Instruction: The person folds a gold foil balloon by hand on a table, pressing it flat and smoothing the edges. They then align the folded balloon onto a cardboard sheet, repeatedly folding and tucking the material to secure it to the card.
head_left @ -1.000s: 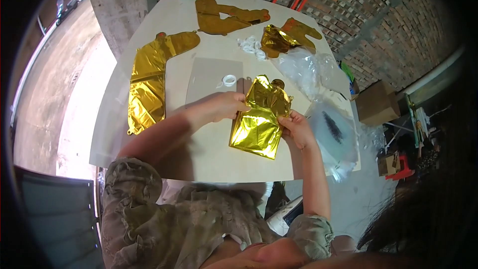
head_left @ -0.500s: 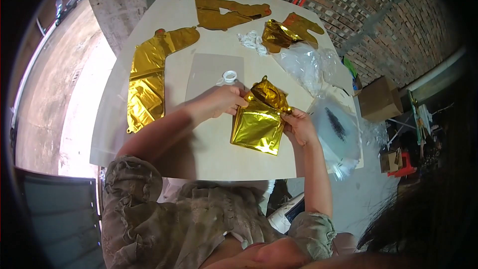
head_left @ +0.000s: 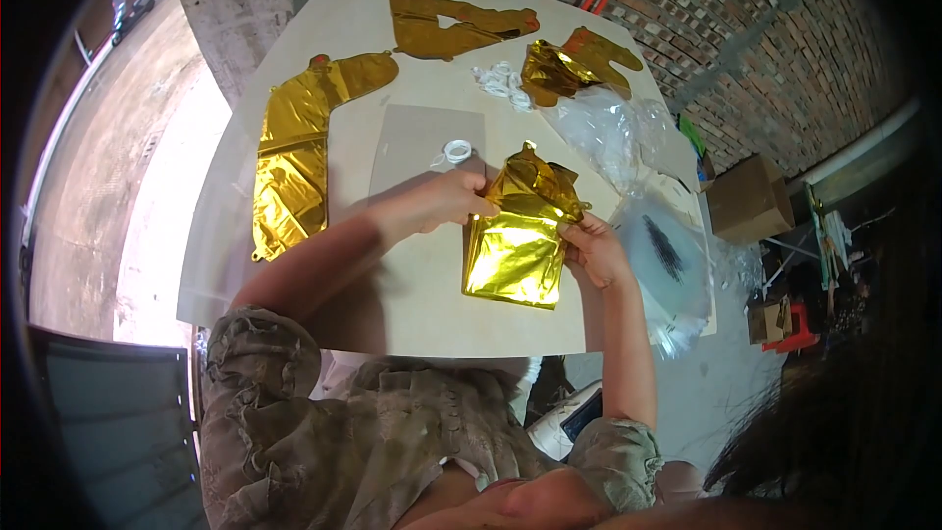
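- Folded gold foil piece (head_left: 515,260) sits between your hands, over the near half of the table (head_left: 422,324); long axis runs roughly away from you, loose crumpled end on the far side.
- Your left hand (head_left: 444,206) pinches its left edge, your right hand (head_left: 597,253) its right edge, a bit nearer you; hands apart, neither closer, both on the foil.
- Whether the foil's lower end touches the table: can't tell.
- White ring-shaped roll (head_left: 457,150) is just beyond your left hand, on the gray sheet (head_left: 407,142).
- Bent gold foil piece (head_left: 291,162) lies well left.
- Clear plastic bags (head_left: 599,128) crowd the far right; dark-marked plastic (head_left: 659,270) is just right of your right hand.
- Nothing visible sits between hands and foil.
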Demonstrator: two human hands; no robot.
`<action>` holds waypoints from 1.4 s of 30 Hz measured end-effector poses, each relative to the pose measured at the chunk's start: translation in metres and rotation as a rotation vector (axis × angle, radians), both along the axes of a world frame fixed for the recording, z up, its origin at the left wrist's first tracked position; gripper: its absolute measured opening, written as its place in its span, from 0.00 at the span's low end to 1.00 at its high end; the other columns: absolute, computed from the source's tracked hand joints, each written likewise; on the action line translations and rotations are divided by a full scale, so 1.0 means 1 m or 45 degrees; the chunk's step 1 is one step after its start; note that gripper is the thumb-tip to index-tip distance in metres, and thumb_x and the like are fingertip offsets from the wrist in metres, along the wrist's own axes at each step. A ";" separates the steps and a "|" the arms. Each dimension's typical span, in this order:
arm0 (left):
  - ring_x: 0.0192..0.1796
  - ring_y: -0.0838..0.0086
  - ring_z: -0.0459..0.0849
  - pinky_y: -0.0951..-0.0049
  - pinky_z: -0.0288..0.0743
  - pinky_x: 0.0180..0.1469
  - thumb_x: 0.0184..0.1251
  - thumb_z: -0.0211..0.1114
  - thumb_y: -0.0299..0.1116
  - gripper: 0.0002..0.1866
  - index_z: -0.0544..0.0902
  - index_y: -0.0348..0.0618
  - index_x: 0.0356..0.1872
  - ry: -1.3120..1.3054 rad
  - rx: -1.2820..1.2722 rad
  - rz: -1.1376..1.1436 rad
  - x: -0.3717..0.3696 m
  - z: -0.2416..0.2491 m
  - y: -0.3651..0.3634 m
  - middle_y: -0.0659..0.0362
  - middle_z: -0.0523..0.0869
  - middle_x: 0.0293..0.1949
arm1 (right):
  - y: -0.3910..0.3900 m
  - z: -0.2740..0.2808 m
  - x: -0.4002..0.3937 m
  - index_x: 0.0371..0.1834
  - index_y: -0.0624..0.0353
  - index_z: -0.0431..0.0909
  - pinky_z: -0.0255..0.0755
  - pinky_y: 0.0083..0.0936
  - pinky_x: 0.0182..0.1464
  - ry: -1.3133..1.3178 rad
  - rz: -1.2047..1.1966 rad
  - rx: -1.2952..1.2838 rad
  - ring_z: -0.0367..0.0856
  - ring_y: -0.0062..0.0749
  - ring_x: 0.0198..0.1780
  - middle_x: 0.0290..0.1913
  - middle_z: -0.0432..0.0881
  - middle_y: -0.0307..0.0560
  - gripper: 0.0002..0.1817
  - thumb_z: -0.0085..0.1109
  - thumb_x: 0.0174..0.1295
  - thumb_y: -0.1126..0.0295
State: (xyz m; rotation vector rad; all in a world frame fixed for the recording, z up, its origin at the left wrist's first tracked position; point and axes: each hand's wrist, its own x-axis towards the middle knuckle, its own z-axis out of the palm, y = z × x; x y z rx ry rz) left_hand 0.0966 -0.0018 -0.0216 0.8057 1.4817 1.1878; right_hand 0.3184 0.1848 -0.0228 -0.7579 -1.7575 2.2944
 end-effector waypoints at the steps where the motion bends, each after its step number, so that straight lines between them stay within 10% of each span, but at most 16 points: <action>1: 0.48 0.75 0.83 0.67 0.78 0.51 0.67 0.69 0.32 0.18 0.82 0.41 0.56 0.000 0.000 0.000 0.001 0.004 0.001 0.59 0.87 0.48 | -0.005 0.009 -0.001 0.54 0.59 0.84 0.82 0.25 0.46 0.020 0.014 0.026 0.86 0.23 0.40 0.45 0.88 0.38 0.11 0.58 0.73 0.74; 8: 0.56 0.71 0.82 0.62 0.76 0.63 0.69 0.68 0.33 0.19 0.80 0.38 0.58 0.009 0.029 0.077 0.039 0.045 -0.033 0.56 0.86 0.52 | 0.019 0.040 -0.032 0.58 0.64 0.82 0.73 0.19 0.56 -0.147 0.487 0.468 0.81 0.17 0.49 0.47 0.87 0.35 0.15 0.59 0.69 0.77; 10: 0.60 0.69 0.83 0.64 0.77 0.64 0.71 0.66 0.28 0.25 0.74 0.40 0.67 -0.804 0.172 0.262 0.053 0.005 -0.047 0.51 0.84 0.59 | 0.020 0.048 -0.052 0.58 0.65 0.81 0.74 0.19 0.53 -0.109 0.753 0.644 0.80 0.18 0.48 0.47 0.87 0.36 0.15 0.58 0.70 0.78; 12: 0.55 0.71 0.86 0.64 0.78 0.64 0.75 0.63 0.31 0.18 0.79 0.42 0.63 -0.839 0.076 0.377 0.080 -0.036 -0.061 0.54 0.86 0.54 | 0.020 0.057 -0.071 0.58 0.63 0.82 0.74 0.22 0.52 -0.112 0.942 0.797 0.79 0.20 0.46 0.45 0.87 0.39 0.16 0.58 0.69 0.75; 14: 0.53 0.71 0.87 0.67 0.77 0.63 0.76 0.61 0.31 0.16 0.82 0.42 0.60 0.662 0.455 -0.490 0.082 -0.013 -0.109 0.56 0.88 0.50 | -0.003 0.079 -0.089 0.58 0.57 0.82 0.75 0.25 0.52 -0.290 1.391 1.290 0.81 0.24 0.45 0.43 0.87 0.42 0.18 0.58 0.65 0.70; 17: 0.50 0.67 0.88 0.66 0.79 0.58 0.74 0.63 0.36 0.13 0.87 0.45 0.54 -0.074 -0.326 -0.888 0.059 0.042 -0.129 0.55 0.90 0.45 | -0.030 0.074 -0.108 0.57 0.53 0.82 0.75 0.30 0.52 -0.456 1.660 1.347 0.83 0.32 0.45 0.42 0.87 0.47 0.19 0.57 0.63 0.66; 18: 0.43 0.60 0.89 0.61 0.81 0.49 0.72 0.65 0.42 0.12 0.90 0.46 0.44 0.884 0.055 -1.061 0.041 0.048 -0.130 0.53 0.90 0.41 | -0.038 0.072 -0.111 0.57 0.53 0.82 0.75 0.30 0.52 -0.450 1.650 1.337 0.83 0.32 0.45 0.42 0.87 0.47 0.19 0.57 0.63 0.66; 20: 0.40 0.55 0.89 0.55 0.81 0.41 0.68 0.67 0.46 0.14 0.88 0.46 0.35 1.304 -0.184 -0.402 0.026 0.057 -0.127 0.52 0.90 0.40 | -0.059 0.067 -0.112 0.55 0.53 0.83 0.75 0.33 0.50 -0.440 1.791 1.587 0.84 0.39 0.45 0.43 0.87 0.49 0.17 0.57 0.64 0.66; 22: 0.37 0.53 0.88 0.57 0.81 0.39 0.66 0.70 0.40 0.12 0.86 0.42 0.40 1.211 0.260 -0.088 0.000 0.033 -0.113 0.51 0.89 0.36 | -0.083 0.086 -0.103 0.53 0.51 0.85 0.77 0.38 0.51 -0.454 1.828 1.655 0.85 0.45 0.47 0.45 0.88 0.49 0.17 0.58 0.61 0.67; 27: 0.49 0.59 0.88 0.62 0.82 0.48 0.64 0.66 0.29 0.12 0.87 0.44 0.48 1.751 0.668 -0.202 -0.011 0.002 -0.077 0.53 0.87 0.53 | -0.082 0.062 -0.039 0.44 0.56 0.85 0.74 0.40 0.64 0.423 0.669 2.276 0.80 0.47 0.60 0.55 0.82 0.47 0.15 0.64 0.51 0.74; 37: 0.63 0.61 0.82 0.59 0.78 0.61 0.72 0.55 0.29 0.19 0.80 0.47 0.63 1.746 1.112 -0.653 0.005 0.015 0.021 0.56 0.81 0.65 | -0.102 -0.007 0.090 0.59 0.57 0.80 0.73 0.44 0.64 0.019 -0.068 1.987 0.78 0.53 0.63 0.66 0.77 0.56 0.25 0.70 0.56 0.76; 39: 0.60 0.60 0.84 0.58 0.79 0.59 0.74 0.57 0.36 0.19 0.79 0.46 0.62 1.533 0.252 -0.501 0.016 0.025 0.038 0.55 0.85 0.60 | -0.110 -0.015 0.093 0.64 0.61 0.77 0.70 0.43 0.68 -0.040 -0.184 1.897 0.74 0.54 0.68 0.71 0.72 0.59 0.25 0.64 0.62 0.78; 42: 0.49 0.61 0.90 0.61 0.83 0.52 0.73 0.62 0.43 0.24 0.77 0.41 0.63 1.291 -0.160 -0.291 0.027 0.040 0.055 0.51 0.89 0.47 | -0.117 -0.010 0.085 0.63 0.63 0.77 0.68 0.45 0.70 -0.220 -0.214 1.806 0.73 0.57 0.69 0.70 0.72 0.60 0.25 0.65 0.61 0.76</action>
